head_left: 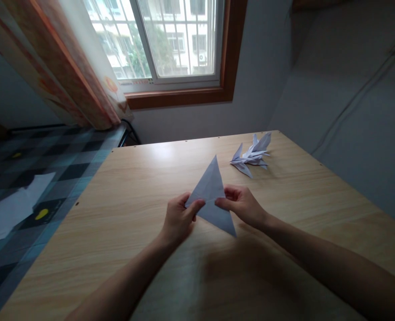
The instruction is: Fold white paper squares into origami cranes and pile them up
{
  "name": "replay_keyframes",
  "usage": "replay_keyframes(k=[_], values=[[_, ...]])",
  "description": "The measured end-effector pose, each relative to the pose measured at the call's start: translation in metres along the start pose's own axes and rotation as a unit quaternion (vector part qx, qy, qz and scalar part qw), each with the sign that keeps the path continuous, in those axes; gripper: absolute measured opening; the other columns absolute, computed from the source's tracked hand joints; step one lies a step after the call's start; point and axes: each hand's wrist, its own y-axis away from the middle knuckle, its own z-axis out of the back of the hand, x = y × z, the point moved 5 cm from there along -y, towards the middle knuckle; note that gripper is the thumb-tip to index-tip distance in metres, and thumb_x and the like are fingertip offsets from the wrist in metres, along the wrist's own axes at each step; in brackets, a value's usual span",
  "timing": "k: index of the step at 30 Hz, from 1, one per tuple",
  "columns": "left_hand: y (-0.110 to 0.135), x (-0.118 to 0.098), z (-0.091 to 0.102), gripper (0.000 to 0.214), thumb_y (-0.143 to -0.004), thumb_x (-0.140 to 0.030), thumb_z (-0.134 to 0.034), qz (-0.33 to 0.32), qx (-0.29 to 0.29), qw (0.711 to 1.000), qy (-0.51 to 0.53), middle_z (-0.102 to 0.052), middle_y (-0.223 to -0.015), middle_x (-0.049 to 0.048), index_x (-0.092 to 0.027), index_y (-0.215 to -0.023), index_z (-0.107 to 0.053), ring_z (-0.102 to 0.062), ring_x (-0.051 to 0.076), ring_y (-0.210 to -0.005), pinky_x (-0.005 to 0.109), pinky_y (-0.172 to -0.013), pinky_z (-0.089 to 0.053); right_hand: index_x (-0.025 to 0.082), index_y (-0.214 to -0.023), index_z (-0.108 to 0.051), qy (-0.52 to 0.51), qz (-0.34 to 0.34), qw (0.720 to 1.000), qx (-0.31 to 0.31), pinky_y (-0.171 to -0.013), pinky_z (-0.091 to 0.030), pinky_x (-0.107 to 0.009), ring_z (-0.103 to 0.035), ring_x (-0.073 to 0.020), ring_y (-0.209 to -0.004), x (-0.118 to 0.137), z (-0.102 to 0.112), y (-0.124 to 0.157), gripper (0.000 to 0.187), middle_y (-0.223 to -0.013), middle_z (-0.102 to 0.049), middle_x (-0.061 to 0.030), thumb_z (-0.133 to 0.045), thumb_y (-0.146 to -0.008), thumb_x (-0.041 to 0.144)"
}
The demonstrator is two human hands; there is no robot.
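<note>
Both hands, left hand (179, 218) and right hand (242, 206), pinch unmarked folded paper (213, 196) above table (123, 214).

Folded paper (210, 187): pale bluish-white sheet, folded flat into a long narrow shape with two sharp tips. Upper half is a triangle with its tip pointing away, toward the window side. Lower half tapers to a tip pointing toward the camera and slightly right. A crease crosses the middle. Pinched at mid-width from both sides, left hand (179, 218) on the left edge, right hand (242, 205) on the right. Sits centre of the wooden surface (133, 187), tilted up; contact with the surface unclear.
</note>
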Motion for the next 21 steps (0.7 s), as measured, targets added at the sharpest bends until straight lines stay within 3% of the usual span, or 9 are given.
replay_keyframes(k=[4,10,13,15,16,18,21], values=[[-0.006,0.009,0.012,0.037,-0.076,-0.037,-0.066,-0.017,-0.053,0.998,-0.038,-0.045,-0.042,-0.005,-0.017,-0.048,-0.052,-0.037,0.007,-0.042,0.02,-0.042,-0.029,0.014,-0.066,-0.067,0.035,-0.043,0.997,-0.057,-0.049,-0.044,-0.024,-0.055,-0.012,-0.05,-0.004,0.005,-0.011,0.039,-0.058,-0.063,0.0,-0.076,-0.069,0.051],[-0.021,0.022,0.031,0.041,-0.077,-0.042,-0.064,-0.008,-0.087,0.995,-0.04,-0.042,-0.039,-0.0055,-0.018,-0.047,-0.049,-0.035,0.007,-0.038,0.021,-0.041,-0.029,0.015,-0.061,-0.065,0.002,-0.105,0.992,-0.075,-0.042,-0.042,-0.023,-0.053,-0.0117,-0.043,-0.022,0.013,-0.022,0.04,-0.052,-0.062,0.0,-0.076,-0.062,0.053],[-0.021,0.021,0.04,0.039,-0.082,-0.046,-0.059,-0.032,-0.152,0.985,-0.071,-0.05,-0.047,-0.003,-0.017,-0.056,-0.053,-0.046,0.01,-0.045,0.023,-0.048,-0.038,0.015,-0.058,-0.064,0.003,-0.101,0.987,-0.122,-0.042,-0.041,-0.024,-0.053,-0.0123,-0.044,-0.029,0.018,-0.023,0.037,-0.052,-0.062,-0.0008,-0.077,-0.06,0.05],[-0.015,0.016,0.036,0.033,-0.084,-0.048,-0.059,-0.077,-0.167,0.979,-0.087,-0.065,-0.071,0.0032,-0.016,-0.077,-0.063,-0.061,0.016,-0.066,0.027,-0.061,-0.048,0.015,-0.06,-0.065,0.002,-0.088,0.984,-0.154,-0.044,-0.042,-0.024,-0.054,-0.0129,-0.046,-0.031,0.018,-0.022,0.035,-0.055,-0.064,-0.0018,-0.076,-0.062,0.048],[-0.012,0.014,0.031,0.036,-0.083,-0.05,-0.061,-0.104,-0.152,0.978,-0.095,-0.068,-0.093,0.0077,-0.016,-0.094,-0.064,-0.065,0.02,-0.085,0.031,-0.071,-0.052,0.014,-0.063,-0.067,0.003,-0.079,0.984,-0.162,-0.045,-0.043,-0.025,-0.055,-0.0131,-0.048,-0.03,0.016,-0.022,0.034,-0.057,-0.065,-0.0021,-0.075,-0.064,0.047],[-0.004,0.013,0.014,0.061,-0.078,-0.053,-0.066,-0.153,-0.079,0.978,-0.118,-0.056,-0.133,0.0147,-0.018,-0.126,-0.054,-0.054,0.029,-0.121,0.043,-0.094,-0.049,0.014,-0.067,-0.068,0.015,-0.052,0.986,-0.16,-0.048,-0.043,-0.025,-0.055,-0.0133,-0.051,-0.025,0.009,-0.02,0.032,-0.061,-0.066,-0.002,-0.071,-0.071,0.046],[0.005,0.02,-0.008,0.093,-0.071,-0.054,-0.075,-0.165,0.021,0.976,-0.14,-0.032,-0.153,0.0182,-0.02,-0.146,-0.032,-0.029,0.036,-0.143,0.056,-0.115,-0.029,0.015,-0.064,-0.063,0.061,0.01,0.989,-0.134,-0.05,-0.042,-0.024,-0.053,-0.0122,-0.054,-0.01,-0.006,-0.016,0.034,-0.06,-0.061,0.0001,-0.063,-0.081,0.044]])
